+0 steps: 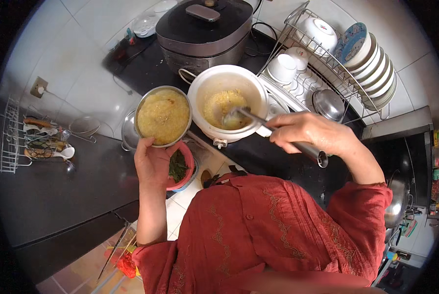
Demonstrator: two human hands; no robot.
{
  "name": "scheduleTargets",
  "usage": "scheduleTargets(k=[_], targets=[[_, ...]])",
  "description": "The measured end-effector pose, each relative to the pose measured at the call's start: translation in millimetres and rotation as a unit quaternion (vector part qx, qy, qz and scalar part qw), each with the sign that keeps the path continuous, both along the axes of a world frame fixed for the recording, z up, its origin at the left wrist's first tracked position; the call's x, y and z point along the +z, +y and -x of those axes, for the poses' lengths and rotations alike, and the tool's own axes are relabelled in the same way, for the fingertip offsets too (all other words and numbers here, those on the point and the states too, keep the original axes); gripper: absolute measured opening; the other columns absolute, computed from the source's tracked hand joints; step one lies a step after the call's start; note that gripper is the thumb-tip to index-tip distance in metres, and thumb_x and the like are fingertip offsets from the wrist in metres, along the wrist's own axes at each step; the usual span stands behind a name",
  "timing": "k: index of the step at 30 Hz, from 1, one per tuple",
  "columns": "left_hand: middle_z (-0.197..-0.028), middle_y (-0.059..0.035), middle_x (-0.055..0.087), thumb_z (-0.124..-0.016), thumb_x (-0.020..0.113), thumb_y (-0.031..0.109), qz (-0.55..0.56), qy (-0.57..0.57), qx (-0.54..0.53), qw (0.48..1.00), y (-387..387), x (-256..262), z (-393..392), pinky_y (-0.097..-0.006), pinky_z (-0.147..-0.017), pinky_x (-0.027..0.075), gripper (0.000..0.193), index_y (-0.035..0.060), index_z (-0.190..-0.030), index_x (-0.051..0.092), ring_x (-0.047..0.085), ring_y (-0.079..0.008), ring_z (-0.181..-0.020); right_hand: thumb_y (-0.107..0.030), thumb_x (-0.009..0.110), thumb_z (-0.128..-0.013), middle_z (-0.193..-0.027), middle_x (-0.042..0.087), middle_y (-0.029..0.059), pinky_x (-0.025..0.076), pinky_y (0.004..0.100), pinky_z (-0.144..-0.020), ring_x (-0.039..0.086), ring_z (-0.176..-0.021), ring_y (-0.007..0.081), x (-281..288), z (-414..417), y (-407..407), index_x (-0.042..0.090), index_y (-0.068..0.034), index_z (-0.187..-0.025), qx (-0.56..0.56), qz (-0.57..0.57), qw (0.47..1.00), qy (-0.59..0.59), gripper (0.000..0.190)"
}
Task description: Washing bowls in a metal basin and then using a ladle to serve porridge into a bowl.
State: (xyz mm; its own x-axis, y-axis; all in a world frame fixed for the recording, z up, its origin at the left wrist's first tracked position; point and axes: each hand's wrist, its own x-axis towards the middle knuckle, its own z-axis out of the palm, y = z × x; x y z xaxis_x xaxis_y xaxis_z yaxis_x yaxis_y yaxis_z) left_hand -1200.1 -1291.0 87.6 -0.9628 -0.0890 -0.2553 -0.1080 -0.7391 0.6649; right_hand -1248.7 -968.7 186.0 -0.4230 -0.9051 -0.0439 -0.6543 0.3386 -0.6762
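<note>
My left hand (153,160) holds a round metal bowl (191,110) by its near rim, with the thumb over the edge. Yellow porridge-like food (163,115) fills it almost to the brim. In my right hand (307,130) is the handle of a metal ladle (256,118), its hollow end sticking out past the fingers. The ladle's head is down inside a white electric cooking pot (204,126), blurred, at the surface of the yellow food (223,103) there. The bowl is beside the pot, on its left.
A lidded electric cooker (204,40) stands behind the pot. On the right, a wire dish rack (329,60) carries bowls and plates. A pink basin (186,172) with green leaves sits below the bowl. Utensils hang in a wire rack (13,139) at left.
</note>
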Motion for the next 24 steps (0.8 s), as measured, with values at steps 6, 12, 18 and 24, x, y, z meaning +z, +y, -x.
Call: scheduleTargets(k=[6, 12, 18, 24], targets=[[-0.117, -0.0165, 0.049, -0.077, 0.046, 0.015, 0.001, -0.002, -0.028, 1.0, 10.4, 2.4, 10.4, -0.0432, -0.081, 0.05, 0.045, -0.0002, -0.119, 0.04, 0.053, -0.0311, -0.105, -0.015, 0.057, -0.078, -0.076, 0.053, 0.0136, 0.045, 0.0405, -0.059, 0.057, -0.067, 0.0318, -30.5, 20.3, -21.7, 0.055, -0.001, -0.073, -0.105, 0.005, 0.974, 0.2, 0.015], [-0.116, -0.0166, 0.05, -0.077, 0.047, 0.014, -0.002, -0.013, -0.025, 1.0, 6.8, -1.4, 9.8, -0.0417, -0.078, 0.052, 0.044, -0.0003, -0.119, 0.041, 0.054, -0.0311, -0.103, -0.036, 0.06, -0.082, -0.075, 0.063, 0.0159, 0.05, 0.0313, -0.067, 0.062, -0.069, 0.0218, -14.3, 21.9, -28.9, 0.06, 0.001, -0.074, -0.273, 0.06, 0.96, -0.006, 0.038], [-0.116, -0.0157, 0.051, -0.077, 0.048, 0.014, -0.009, -0.012, -0.041, 0.999, 5.0, -4.8, 13.4, -0.0415, -0.078, 0.052, 0.043, 0.0009, -0.117, 0.041, 0.054, -0.0298, -0.102, -0.033, 0.052, -0.088, -0.077, 0.059, 0.014, 0.056, 0.0274, -0.053, 0.065, -0.066, 0.0252, -63.1, 50.0, -22.8, 0.053, 0.004, -0.085, -0.517, 0.269, 0.754, -0.304, 0.037], [-0.116, -0.0136, 0.049, -0.076, 0.049, 0.013, 0.0, -0.004, -0.039, 0.999, 8.2, -7.4, 15.3, -0.0421, -0.078, 0.052, 0.043, 0.004, -0.117, 0.04, 0.054, -0.0292, -0.102, -0.039, 0.045, -0.09, -0.087, 0.059, 0.0292, 0.058, 0.0317, -0.062, 0.064, -0.076, 0.0335, -80.7, 35.0, 10.1, 0.049, 0.006, -0.089, -0.555, 0.383, 0.607, -0.419, 0.044]])
